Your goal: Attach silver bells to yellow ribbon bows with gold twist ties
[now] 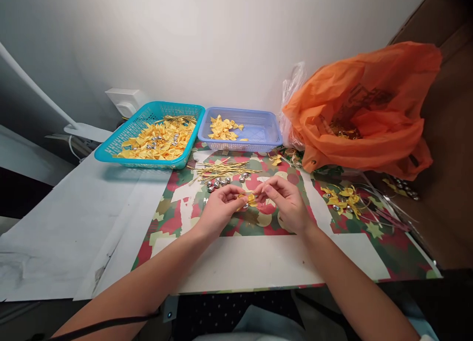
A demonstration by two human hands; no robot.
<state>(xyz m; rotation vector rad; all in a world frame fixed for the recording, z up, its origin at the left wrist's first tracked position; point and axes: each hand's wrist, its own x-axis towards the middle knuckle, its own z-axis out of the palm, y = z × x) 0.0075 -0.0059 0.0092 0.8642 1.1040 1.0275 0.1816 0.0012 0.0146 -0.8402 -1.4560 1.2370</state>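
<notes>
Near the middle of the patterned table cover, my left hand [224,206] pinches a small yellow ribbon bow [252,199]. A silver bell [245,205] shows just under the bow, by my left fingertips. My right hand [284,200] is closed at the bow's right side, its thumb and forefinger pinched on a thin golden tie [257,192]. Just beyond my hands lie a bundle of golden twist ties [223,170] and several loose silver bells [218,183].
A teal basket [107,151] of yellow bows and bells stands back left, beside a blue basket [258,129] with fewer bows. An orange bag [369,85] stands back right. Finished-looking bows with bells [345,200] lie at the right. A white lamp base [88,132] is left.
</notes>
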